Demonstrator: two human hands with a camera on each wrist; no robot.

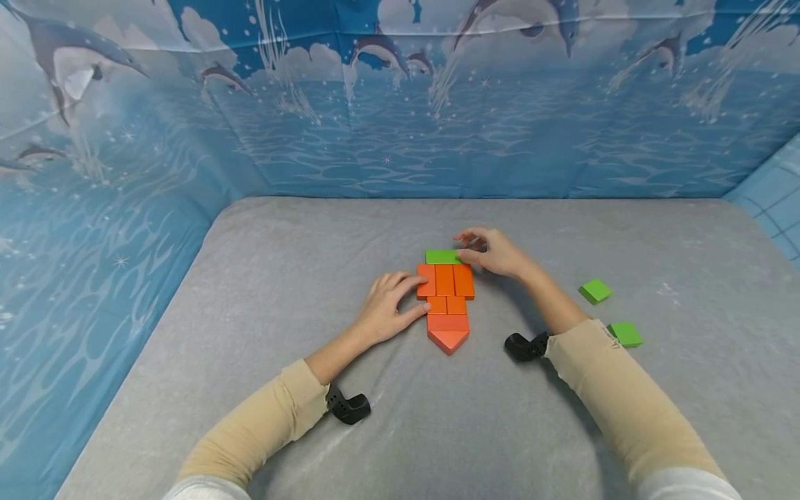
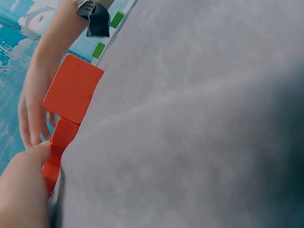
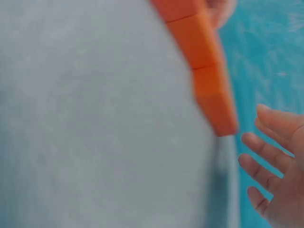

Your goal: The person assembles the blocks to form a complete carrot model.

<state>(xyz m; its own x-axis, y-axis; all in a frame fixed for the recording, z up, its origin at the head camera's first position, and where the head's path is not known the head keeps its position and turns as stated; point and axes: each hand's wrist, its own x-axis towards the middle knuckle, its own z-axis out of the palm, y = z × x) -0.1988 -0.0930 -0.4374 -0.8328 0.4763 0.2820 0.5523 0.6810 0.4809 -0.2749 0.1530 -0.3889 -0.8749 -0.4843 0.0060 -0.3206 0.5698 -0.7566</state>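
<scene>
Orange blocks lie together in one flat arrangement on the grey cloth, with a pointed orange block at its near end. A green block lies against the far end. My left hand rests along the left side, its forefinger and thumb touching orange blocks. Beside the green block's right end is my right hand, the thumb near or at its corner; contact is unclear. Loosely spread fingers with nothing between them show on the right hand in the right wrist view.
Two loose green blocks, one farther and one nearer, lie to the right, the nearer beside the right sleeve. The grey cloth meets a blue dolphin-print curtain at the back and left. Each wrist carries a black camera mount.
</scene>
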